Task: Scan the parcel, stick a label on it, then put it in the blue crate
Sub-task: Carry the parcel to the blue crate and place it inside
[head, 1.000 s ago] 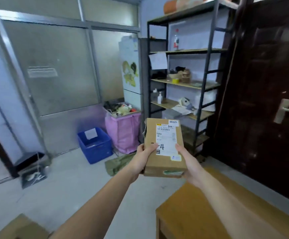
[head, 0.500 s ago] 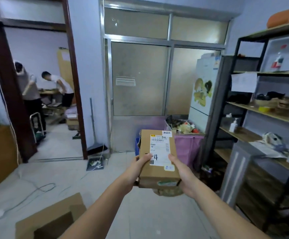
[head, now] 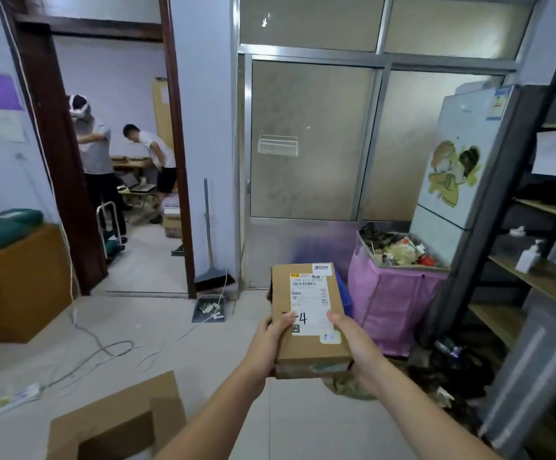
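I hold a brown cardboard parcel (head: 306, 346) in front of me, above the floor, with both hands. A white shipping label with a barcode and a handwritten 4 covers its top face, with a small white sticker at the far corner. My left hand (head: 268, 340) grips its left edge, thumb on the label. My right hand (head: 356, 343) grips the right edge. Behind the parcel only a sliver of the blue crate (head: 344, 295) shows at the parcel's right side.
A pink bin full of rubbish (head: 393, 293) stands right of the crate, beside a fridge (head: 459, 167) and a dark metal shelf rack (head: 532, 227). An open cardboard box (head: 117, 423) lies near left. Cables (head: 104, 346), a dustpan (head: 208, 308) and a broom lie ahead. Two people stand beyond the doorway (head: 120, 167).
My view has swung left, from the shelves and dark door to the doorway and glass partition. The parcel stays in both hands and now covers most of the blue crate.
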`<state>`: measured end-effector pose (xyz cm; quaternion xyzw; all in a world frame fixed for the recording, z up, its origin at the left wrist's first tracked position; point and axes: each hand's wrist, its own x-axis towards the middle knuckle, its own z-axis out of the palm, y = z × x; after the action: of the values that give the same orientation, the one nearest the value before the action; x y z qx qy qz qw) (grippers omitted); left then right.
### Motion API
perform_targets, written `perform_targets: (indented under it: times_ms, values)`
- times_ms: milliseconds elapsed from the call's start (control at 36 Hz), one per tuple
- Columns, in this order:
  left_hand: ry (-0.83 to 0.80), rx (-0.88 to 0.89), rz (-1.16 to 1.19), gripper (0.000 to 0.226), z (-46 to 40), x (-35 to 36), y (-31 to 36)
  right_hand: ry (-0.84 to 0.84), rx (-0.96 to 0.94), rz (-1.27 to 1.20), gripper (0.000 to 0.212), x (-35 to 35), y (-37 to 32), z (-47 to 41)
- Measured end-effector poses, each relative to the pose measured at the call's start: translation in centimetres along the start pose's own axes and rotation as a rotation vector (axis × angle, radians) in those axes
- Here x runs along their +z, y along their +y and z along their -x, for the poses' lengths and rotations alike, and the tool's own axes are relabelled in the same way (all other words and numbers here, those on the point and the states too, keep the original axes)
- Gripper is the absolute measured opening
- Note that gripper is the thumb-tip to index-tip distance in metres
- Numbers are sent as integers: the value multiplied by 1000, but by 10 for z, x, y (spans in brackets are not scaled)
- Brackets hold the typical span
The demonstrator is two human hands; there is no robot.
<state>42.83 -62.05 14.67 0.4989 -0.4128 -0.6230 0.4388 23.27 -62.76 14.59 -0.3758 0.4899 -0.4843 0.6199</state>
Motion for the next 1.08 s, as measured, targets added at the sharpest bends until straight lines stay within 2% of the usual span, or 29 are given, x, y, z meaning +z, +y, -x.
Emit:
perform_targets:
  times_ms: [222,472,528,611,806,1083]
  values:
    - [-18,-46,-55,71,-114,-16,23,53,28,89,46,-1,-24,-104]
    - [-67,-97,-113,76,-233,4,44,106,50,81,46,-41,-42,-214]
    - [-69,-106,-131,76,-262,12,48,101,45,101,52,-54,-47,-244]
    - [-67,-111,-143,78,-303,22,54,96,63,103,72,-71,-54,-286]
    - [-50,-109,-171,88,-384,33,85,62,100,138,97,-90,-79,-381]
    - [-19,-138,-149,74,-504,8,114,49,127,144,52,-69,-103,-503]
